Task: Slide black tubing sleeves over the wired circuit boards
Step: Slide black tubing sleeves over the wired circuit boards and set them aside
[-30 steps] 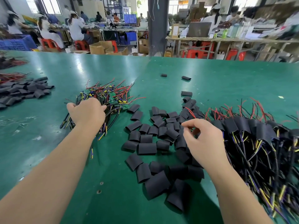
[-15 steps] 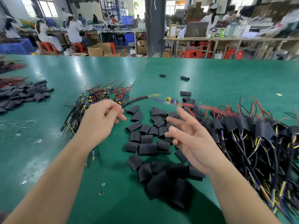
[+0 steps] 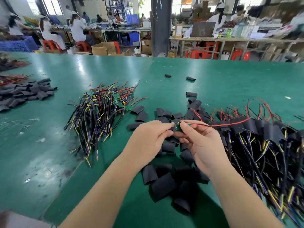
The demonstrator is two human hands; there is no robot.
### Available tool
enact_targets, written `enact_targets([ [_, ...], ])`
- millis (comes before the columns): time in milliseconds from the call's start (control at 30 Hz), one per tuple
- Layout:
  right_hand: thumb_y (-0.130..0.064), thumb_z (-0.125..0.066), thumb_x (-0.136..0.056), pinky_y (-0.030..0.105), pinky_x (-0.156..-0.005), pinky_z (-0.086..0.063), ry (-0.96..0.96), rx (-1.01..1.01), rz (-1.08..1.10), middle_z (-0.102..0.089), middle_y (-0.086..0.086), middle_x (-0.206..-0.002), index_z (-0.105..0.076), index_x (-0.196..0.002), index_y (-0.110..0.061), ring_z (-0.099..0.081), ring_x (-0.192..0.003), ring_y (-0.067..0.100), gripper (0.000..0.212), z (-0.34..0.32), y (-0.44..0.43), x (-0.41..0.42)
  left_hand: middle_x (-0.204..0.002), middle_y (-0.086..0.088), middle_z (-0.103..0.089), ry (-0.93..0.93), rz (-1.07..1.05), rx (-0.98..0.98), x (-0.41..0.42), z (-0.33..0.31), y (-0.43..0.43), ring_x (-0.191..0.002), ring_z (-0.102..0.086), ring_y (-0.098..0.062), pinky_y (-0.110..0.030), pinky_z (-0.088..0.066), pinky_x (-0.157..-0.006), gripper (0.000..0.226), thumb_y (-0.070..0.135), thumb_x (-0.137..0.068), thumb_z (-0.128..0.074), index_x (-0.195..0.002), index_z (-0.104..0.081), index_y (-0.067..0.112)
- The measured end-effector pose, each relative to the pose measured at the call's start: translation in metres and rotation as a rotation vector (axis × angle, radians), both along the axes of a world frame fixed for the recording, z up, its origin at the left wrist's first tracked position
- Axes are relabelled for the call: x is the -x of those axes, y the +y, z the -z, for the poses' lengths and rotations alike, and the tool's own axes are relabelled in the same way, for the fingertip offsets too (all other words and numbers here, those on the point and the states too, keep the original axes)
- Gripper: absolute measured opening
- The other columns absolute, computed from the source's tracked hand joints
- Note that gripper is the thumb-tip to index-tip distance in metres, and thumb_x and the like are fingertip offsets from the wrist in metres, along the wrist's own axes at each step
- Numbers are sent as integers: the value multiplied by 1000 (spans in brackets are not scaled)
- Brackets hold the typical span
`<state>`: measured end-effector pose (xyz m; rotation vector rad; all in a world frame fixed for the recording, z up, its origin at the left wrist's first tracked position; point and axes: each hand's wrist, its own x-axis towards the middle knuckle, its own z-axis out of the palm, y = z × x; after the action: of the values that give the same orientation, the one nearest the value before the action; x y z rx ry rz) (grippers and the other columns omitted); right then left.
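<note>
Pinching a small green circuit board [image 3: 178, 127] between them, the left hand [image 3: 148, 137] and the right hand [image 3: 200, 143] meet fingertip to fingertip above the table [image 3: 230, 83], each clamped on an end of the board. A red wire [image 3: 230, 123] runs off from the board toward three o'clock and passes over the heap of finished pieces [image 3: 266, 137]. Something dark shows just under the left hand; whether that is a sleeve already started I cannot tell. Beneath the hands and toward six o'clock lie loose sleeves [image 3: 162, 185], and the heap of bare wired boards [image 3: 100, 111] waits at ten o'clock.

The likeliest trouble, I judge, is the red wire: pulled back across the finished heap, it could hook other leads and drag a piece out. The sleeves lie pressed flat, so a mouth not squeezed open could catch on a board corner or a raised part and buckle. The hold is only at the fingertips, so a hard push might twist the board loose or strain the wire where it joins
</note>
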<state>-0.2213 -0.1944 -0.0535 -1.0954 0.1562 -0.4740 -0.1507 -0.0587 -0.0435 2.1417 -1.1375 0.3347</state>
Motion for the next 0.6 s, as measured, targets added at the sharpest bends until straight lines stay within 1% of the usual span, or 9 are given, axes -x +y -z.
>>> enact_targets([
  [100, -4, -69, -78, 20, -54, -49, 16, 58, 37, -71, 7, -76, -71, -82, -12, -69, -68, 22, 9, 2, -4, 0, -77, -8, -63, 7, 18, 42, -4, 3, -2, -75, -58, -22, -30, -43, -72, 22, 8, -89, -62, -109, -71, 7],
  [167, 2, -69, -81, 20, -59, -50, 53, 130, 50, -73, 8, -80, -69, -93, -14, -70, -76, 25, 20, 5, -6, -1, -77, -7, -62, -1, 8, 45, -6, 8, -2, -75, -57, -23, -30, -42, -71, 16, 8, -89, -61, -102, -72, 5],
  [233, 4, -69, -81, 21, -65, -53, 112, 237, 74, -75, 1, -85, -64, -104, -18, -71, -82, 18, 32, 7, -9, -3, -80, -8, -63, -15, -56, 51, -9, 16, 2, -77, -57, -25, -34, -43, -73, 13, 7, -91, -59, -96, -70, 4],
  [267, 2, -70, -81, 21, -71, -55, 166, 383, 114, -75, -4, -86, -63, -104, -22, -70, -83, 12, 34, 8, -9, -3, -81, -8, -64, -15, -110, 61, -11, 21, 6, -79, -57, -27, -38, -44, -74, 12, 7, -91, -58, -95, -70, 4],
  [333, -7, -74, -79, 18, -78, -51, 262, 849, 207, -70, -15, -84, -68, -97, -26, -65, -76, 1, 26, 11, -8, -2, -84, -8, -65, -21, -231, 92, -16, 29, 15, -81, -60, -29, -42, -48, -74, 13, 9, -91, -58, -94, -70, 5],
  [400, -13, -75, -77, 18, -78, -45, 198, 1196, 183, -65, -17, -84, -73, -92, -23, -58, -74, 0, 18, 13, 3, -2, -83, -7, -67, -45, -319, 138, -22, 32, 23, -80, -62, -30, -41, -49, -73, 16, 12, -89, -57, -93, -71, 6],
  [467, -17, -74, -79, 24, -90, -40, 112, 1409, 9, -67, -6, -102, -72, -103, -18, -56, -94, 11, 24, 20, 18, -6, -80, -6, -67, -50, -364, 192, -24, 33, 26, -76, -62, -28, -39, -47, -71, 18, 14, -87, -55, -89, -71, 5],
  [533, -24, -68, -86, 28, -102, -33, 167, 1567, -172, -57, 1, -130, -63, -122, -19, -47, -116, 21, 37, 28, 28, -14, -77, -5, -68, -55, -379, 225, -25, 34, 29, -72, -62, -27, -36, -45, -69, 16, 13, -86, -56, -86, -71, 5],
  [600, -28, -64, -90, 31, -103, -34, 267, 1602, -227, -55, 4, -131, -61, -122, -16, -46, -120, 25, 34, 28, 29, -19, -75, -3, -68, -61, -384, 248, -25, 35, 31, -69, -62, -25, -30, -44, -68, 15, 12, -85, -57, -84, -71, 5],
])
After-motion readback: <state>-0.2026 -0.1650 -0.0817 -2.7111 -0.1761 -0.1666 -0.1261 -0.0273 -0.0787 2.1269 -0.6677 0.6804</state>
